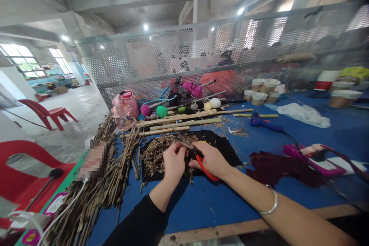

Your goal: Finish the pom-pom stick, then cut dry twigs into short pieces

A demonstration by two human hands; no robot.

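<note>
My right hand (211, 159) grips a pair of scissors (200, 157) with red handles. Their blades point up and left, over the fingertips of my left hand (175, 159). That left hand is closed in a pinch on a piece of dried plant (190, 173), mostly hidden by the fingers, with brown bits hanging below between the hands. Under both hands lies a black cloth (221, 148) with a heap of crumbled dried plant clippings (154, 153) on it. A large bundle of long dried stalks (106, 188) lies to the left.
Behind the cloth are bamboo sticks (184, 121), yarn balls (162, 112) and a pink jug (123, 109). Paper cups (258, 98), a blue glue gun (263, 123), dark red fluff (279, 169) and cables occupy the right of the blue table (207, 203). A perforated metal screen (173, 61) stands behind.
</note>
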